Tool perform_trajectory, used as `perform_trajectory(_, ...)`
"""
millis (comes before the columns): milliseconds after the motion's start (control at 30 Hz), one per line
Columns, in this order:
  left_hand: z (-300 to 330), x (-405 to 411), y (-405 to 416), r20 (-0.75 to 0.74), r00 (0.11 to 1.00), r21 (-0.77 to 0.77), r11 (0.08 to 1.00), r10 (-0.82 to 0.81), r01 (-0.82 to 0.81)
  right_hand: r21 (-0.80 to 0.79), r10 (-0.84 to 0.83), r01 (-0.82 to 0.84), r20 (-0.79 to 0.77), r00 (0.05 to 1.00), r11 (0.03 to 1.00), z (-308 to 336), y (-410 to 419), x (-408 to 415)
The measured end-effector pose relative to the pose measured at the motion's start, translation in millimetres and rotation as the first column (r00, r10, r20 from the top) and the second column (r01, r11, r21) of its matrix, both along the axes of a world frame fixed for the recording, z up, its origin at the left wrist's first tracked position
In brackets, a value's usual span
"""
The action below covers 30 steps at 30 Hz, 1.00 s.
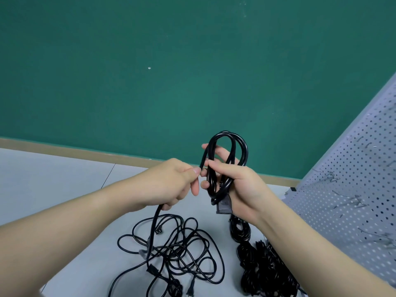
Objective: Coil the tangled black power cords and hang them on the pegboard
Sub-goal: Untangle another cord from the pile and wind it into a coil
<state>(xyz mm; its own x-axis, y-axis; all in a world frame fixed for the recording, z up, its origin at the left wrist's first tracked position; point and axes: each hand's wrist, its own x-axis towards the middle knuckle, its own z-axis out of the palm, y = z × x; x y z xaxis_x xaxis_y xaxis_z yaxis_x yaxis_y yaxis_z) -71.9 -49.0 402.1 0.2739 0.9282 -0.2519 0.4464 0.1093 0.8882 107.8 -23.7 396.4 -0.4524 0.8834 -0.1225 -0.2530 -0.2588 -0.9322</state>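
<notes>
Head view is looking down over two bare forearms reaching out above a pale grey worktop (64, 181) set against a green wall (171, 71). The right hand (240, 181) is grasping a partly wound black power cord (230, 146), its fingers curling round several loops that are standing up above the palm, while the cord's block-shaped plug end (222, 205) is hanging just below the heel of the hand. The left hand (171, 185) is pinching the same cord between thumb and forefinger right beside the loops, and the free length is running through that fist and dropping down to the surface. There it is joining a loose tangle of black cords (177, 251) that is lying on the worktop beneath the left wrist, with a two-pin plug (190, 291) showing near the bottom edge. To the right of the tangle, a darker heap (263, 269) is sitting under the right forearm; these are possibly cords already bundled, though the blur is making that hard to confirm. A grey pegboard (353, 189) with metal hooks (351, 199) is leaning at the right edge, well apart from the held cord.
</notes>
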Motion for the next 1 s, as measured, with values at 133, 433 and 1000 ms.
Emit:
perform_trajectory(133,2.8,5.7,-5.8,0.018,0.999,-0.033,0.999,-0.028,0.028,-0.018,-0.037,0.037,-0.008,0.999,0.999,4.5,-5.1,-1.4)
perform_trajectory(433,9.2,1.8,-7.9,-0.097,0.987,-0.066,0.99,-0.127,0.121,-0.123,-0.113,0.078,-0.303,0.946,0.989,23.2,4.1,11.7)
perform_trajectory(1000,44.1,-27.8,-22.0,-0.459,0.886,0.614,0.701,-0.056,0.363,0.069,-0.15,0.148,0.035,0.988,0.987,14.5,27.5,37.4)
